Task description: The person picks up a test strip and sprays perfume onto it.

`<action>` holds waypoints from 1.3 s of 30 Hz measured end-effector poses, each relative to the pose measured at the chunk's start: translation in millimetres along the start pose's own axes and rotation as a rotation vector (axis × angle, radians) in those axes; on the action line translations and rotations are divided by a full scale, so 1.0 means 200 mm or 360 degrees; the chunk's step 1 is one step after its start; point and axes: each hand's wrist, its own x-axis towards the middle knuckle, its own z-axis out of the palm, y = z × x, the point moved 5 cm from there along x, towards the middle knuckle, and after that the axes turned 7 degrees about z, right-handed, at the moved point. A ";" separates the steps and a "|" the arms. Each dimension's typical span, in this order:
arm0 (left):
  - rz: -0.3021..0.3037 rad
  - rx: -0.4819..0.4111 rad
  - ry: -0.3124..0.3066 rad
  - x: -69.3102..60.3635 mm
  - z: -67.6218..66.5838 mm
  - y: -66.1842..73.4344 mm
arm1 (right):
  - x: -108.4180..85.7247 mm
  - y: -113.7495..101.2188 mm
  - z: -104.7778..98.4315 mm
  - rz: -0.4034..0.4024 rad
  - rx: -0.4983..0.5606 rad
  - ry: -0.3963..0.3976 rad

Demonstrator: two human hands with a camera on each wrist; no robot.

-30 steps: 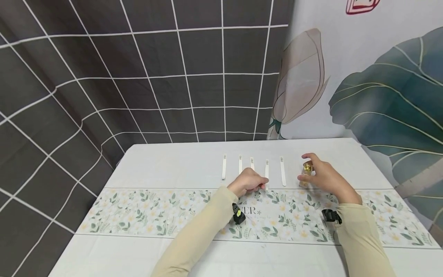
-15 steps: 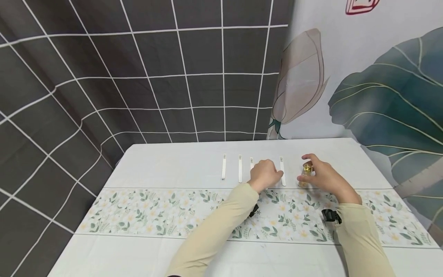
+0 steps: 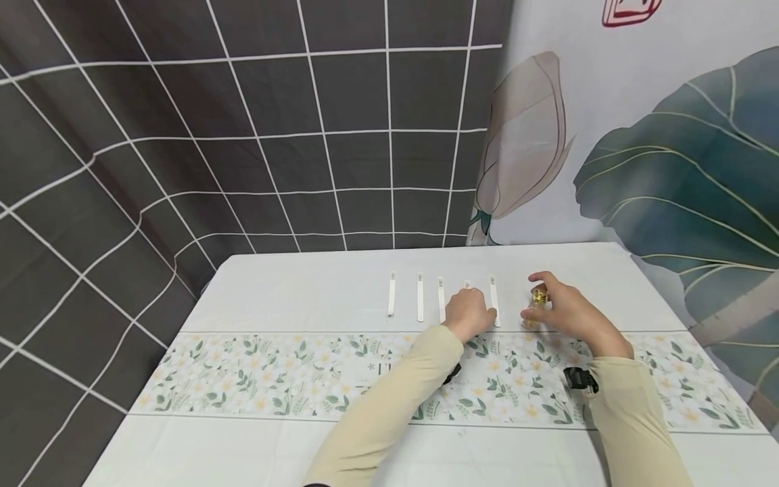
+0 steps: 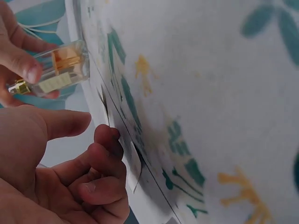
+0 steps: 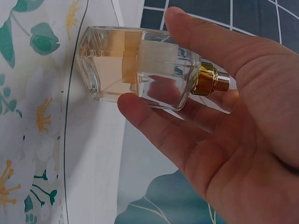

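A glass perfume bottle (image 3: 537,301) with a gold neck and pale amber liquid stands at the right of the table. My right hand (image 3: 569,314) holds it, the thumb (image 5: 205,37) on one side and fingers (image 5: 154,121) on the other. White paper test strips lie in a row, printed at their far ends. My left hand (image 3: 468,314) is over the fourth strip (image 3: 466,285), hiding most of it. Its fingertips are beside the rightmost strip (image 3: 494,297); thumb (image 4: 70,123) and forefinger are apart, the other fingers loosely bent. I cannot tell whether they touch that strip.
The other strips, including the leftmost strip (image 3: 391,294), lie left of my left hand. A floral band (image 3: 243,372) crosses the white tablecloth (image 3: 292,284). Behind the table hang a dark grid curtain (image 3: 274,135) and a leaf-printed curtain (image 3: 688,169).
My left hand has moved right from the fourth strip's near end, over that strip and towards the rightmost one. My right hand and the bottle stay in place.
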 end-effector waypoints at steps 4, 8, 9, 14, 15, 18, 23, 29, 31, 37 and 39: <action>0.0001 -0.0002 -0.0002 0.00 0.00 0.01 | 0.00 -0.01 0.00 -0.0004 -0.0013 0.0003; -0.0013 -0.0004 0.0012 0.00 0.00 0.02 | 0.01 -0.01 0.00 0.0006 -0.0011 -0.0004; -0.0013 0.0000 0.0019 0.00 0.01 0.02 | 0.01 -0.01 0.00 0.0015 -0.0011 -0.0008; -0.0006 0.0066 0.0037 0.01 0.02 0.03 | 0.01 0.00 0.00 0.0036 -0.0012 -0.0022; -0.0002 0.0091 0.0037 0.01 0.03 0.03 | 0.01 0.00 0.00 0.0034 -0.0011 -0.0024; 0.0015 0.0153 0.0043 0.02 0.04 0.04 | 0.00 0.00 0.00 0.0023 -0.0012 -0.0027; 0.0079 0.0211 0.0071 0.02 0.05 0.07 | 0.00 0.00 0.00 0.0022 -0.0013 -0.0026; 0.0070 0.0210 0.0074 0.01 0.05 0.09 | 0.01 0.00 0.00 0.0017 -0.0015 -0.0023; 0.0056 0.0216 0.0072 0.01 0.05 0.09 | 0.00 -0.01 0.00 0.0010 -0.0015 -0.0020; 0.0025 0.0300 0.0073 0.02 0.05 0.10 | 0.00 -0.01 0.00 0.0002 -0.0016 -0.0019; 0.0020 0.0313 0.0071 0.02 0.05 0.10 | 0.00 -0.01 0.01 0.0005 -0.0014 -0.0020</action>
